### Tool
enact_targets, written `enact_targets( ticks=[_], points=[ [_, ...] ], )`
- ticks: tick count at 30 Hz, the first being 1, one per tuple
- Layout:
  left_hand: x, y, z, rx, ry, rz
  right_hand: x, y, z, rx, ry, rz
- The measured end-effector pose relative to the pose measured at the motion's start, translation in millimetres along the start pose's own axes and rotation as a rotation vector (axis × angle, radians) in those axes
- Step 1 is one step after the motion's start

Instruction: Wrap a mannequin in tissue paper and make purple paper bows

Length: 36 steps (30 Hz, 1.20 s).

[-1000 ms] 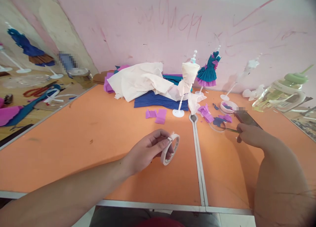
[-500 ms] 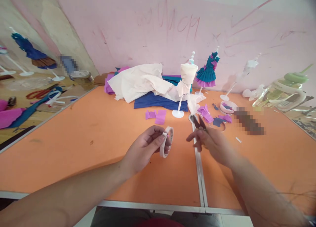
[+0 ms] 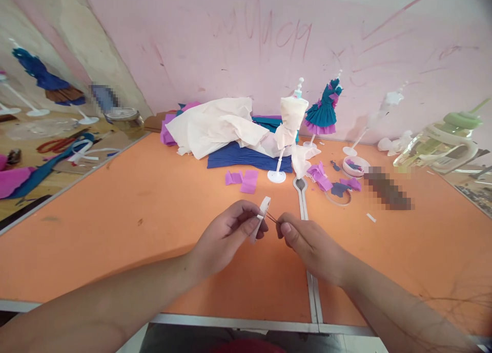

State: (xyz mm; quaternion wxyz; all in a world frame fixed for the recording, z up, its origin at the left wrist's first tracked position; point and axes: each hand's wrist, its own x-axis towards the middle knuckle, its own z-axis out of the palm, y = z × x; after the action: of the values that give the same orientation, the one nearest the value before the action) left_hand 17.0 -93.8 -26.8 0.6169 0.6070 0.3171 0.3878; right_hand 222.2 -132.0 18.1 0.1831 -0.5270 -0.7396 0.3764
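Note:
My left hand (image 3: 234, 227) is closed on a roll of white tape (image 3: 265, 205), seen nearly edge-on, with a short end of tape pinched between thumb and forefinger. Close to its right, my right hand (image 3: 307, 240) grips a pair of scissors (image 3: 272, 217). The thin dark blades point left at the tape, slightly parted; the handles are hidden in the fist. Beyond the hands stands a small white mannequin (image 3: 292, 115) on a round base, its torso wrapped in cream crepe paper. Two purple paper scraps (image 3: 249, 182) lie left of that base.
White crepe paper (image 3: 215, 125) is heaped on folded blue paper (image 3: 242, 158) by the wall. A mannequin in a teal dress (image 3: 324, 109), a bare mannequin (image 3: 359, 138), a second tape roll (image 3: 355, 166) and a green-lidded bottle (image 3: 442, 138) stand right. A metal seam (image 3: 307, 250) divides the orange table (image 3: 126, 214).
My right hand has moved left and down, bringing the scissors from above the table seam to the tape. The tape roll has turned more edge-on in my left hand.

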Motion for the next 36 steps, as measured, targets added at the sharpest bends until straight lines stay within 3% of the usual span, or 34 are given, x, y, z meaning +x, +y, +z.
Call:
enact_targets(
  ticks=[17,24,29,36],
  points=[
    [-2.0,8.2,2.4,0.071,-0.061,-0.019,2.7,-0.1,3.8,0.168,-0.046,-0.101],
    [-3.2,7.2,0.7,0.09,-0.074,-0.028,3.5,-1.6,3.0,0.107,-0.037,-0.087],
    [-3.5,5.6,0.1,0.077,-0.076,-0.035,3.9,-3.8,3.8,-0.138,0.006,-0.042],
    [-2.7,2.4,0.8,0.064,-0.01,-0.039,5.0,9.1,2.9,-0.633,0.288,-0.001]
  ],
)
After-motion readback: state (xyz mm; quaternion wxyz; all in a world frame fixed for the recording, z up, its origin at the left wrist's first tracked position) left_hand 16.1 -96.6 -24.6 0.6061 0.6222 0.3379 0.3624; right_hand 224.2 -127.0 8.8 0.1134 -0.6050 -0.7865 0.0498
